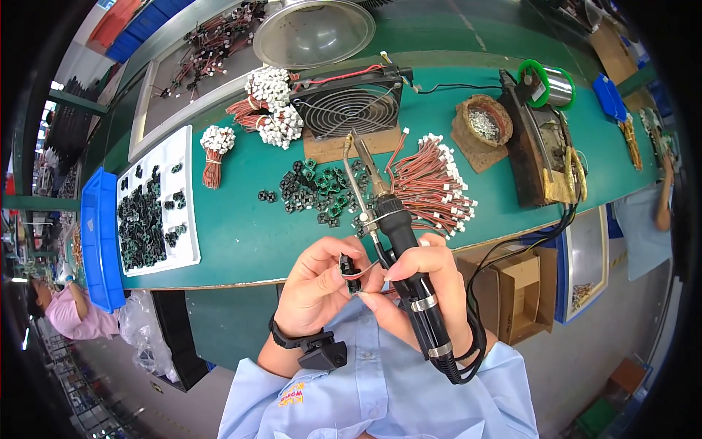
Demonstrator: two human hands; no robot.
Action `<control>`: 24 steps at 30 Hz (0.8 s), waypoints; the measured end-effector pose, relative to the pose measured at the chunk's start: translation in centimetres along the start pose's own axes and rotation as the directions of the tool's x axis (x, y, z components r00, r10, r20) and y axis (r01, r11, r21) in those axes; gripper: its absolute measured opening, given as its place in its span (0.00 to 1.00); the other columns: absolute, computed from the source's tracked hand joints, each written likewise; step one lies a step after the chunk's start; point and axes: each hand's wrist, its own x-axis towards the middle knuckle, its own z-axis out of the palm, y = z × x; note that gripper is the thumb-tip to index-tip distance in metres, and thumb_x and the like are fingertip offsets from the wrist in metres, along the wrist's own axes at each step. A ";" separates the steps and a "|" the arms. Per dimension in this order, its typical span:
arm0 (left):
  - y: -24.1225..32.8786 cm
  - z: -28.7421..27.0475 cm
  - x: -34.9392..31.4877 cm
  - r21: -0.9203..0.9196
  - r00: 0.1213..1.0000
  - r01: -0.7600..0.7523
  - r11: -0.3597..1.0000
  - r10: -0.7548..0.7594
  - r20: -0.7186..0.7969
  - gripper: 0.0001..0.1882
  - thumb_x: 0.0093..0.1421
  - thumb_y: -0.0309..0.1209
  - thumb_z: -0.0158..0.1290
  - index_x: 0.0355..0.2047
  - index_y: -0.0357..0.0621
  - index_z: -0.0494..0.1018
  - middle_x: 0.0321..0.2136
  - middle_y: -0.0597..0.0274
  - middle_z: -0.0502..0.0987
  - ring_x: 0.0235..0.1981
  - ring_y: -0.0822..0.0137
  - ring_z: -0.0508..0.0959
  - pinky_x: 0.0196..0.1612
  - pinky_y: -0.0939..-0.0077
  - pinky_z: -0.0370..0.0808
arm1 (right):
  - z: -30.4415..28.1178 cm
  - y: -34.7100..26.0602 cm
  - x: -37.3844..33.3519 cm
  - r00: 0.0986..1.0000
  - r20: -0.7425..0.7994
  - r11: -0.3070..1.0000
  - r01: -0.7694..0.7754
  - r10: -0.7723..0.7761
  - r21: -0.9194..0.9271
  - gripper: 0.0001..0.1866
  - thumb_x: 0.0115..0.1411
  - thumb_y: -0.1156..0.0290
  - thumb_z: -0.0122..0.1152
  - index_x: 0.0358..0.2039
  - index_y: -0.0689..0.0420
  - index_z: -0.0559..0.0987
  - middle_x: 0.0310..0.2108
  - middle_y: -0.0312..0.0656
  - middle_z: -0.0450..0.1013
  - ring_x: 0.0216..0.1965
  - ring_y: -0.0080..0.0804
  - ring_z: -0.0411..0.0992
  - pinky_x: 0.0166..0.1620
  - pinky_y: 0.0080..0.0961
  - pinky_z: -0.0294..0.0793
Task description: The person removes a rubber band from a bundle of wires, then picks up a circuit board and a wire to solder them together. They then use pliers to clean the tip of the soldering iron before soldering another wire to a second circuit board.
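Note:
My left hand [311, 289] pinches a small black part [352, 276] with thin wires, just in front of the bench edge. My right hand [442, 289] is wrapped round the black handle of a soldering iron [397, 228], its tip pointing up and away. A metal solder feed tube [354, 175] is clamped alongside the iron. The right fingertips also come close to the part and its wires; whether they grip them is unclear. Beyond my hands lie a pile of small black-and-green parts [322, 189] and a fan of red-and-brown wires with white connectors [433, 183].
A black fan [347, 110] stands at the back, beside bundled wires [274, 110]. Leftward are a white tray [186, 219] of black parts and a blue bin [102, 241]. To the right sit a brown bowl [482, 121], a solder spool [559, 86] and a soldering station [534, 154].

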 end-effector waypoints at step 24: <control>-0.2 0.1 0.1 0.060 1.000 0.005 0.998 -0.004 -0.019 0.12 0.58 0.31 0.53 0.41 0.38 0.69 0.36 0.61 0.68 0.36 0.65 0.71 0.39 0.71 0.67 | -0.6 0.1 0.0 1.000 0.008 1.000 0.029 -0.029 -0.011 0.20 0.42 0.79 0.67 0.35 0.53 0.69 0.28 0.30 0.72 0.27 0.26 0.70 0.39 0.30 0.54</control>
